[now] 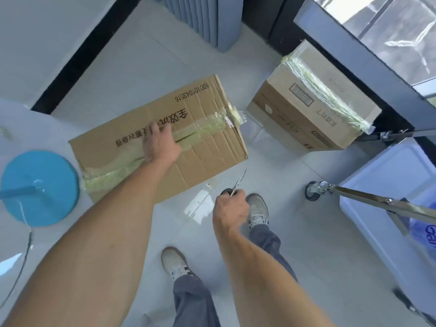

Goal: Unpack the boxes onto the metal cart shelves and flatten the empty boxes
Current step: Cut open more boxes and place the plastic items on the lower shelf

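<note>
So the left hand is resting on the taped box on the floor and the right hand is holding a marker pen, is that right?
Not quite. The left hand does rest on the taped box on the floor, but the right hand is holding scissors, not a marker pen. The head view shows the metal blades pointing out beyond the fingers.

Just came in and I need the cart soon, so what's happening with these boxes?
A person is opening the near cardboard box on the floor. Their left hand rests on its taped top seam, which looks partly split, while the right hand grips scissors held clear of the box. A second box beside the metal cart is taped shut. Neither box is flattened yet.
</note>
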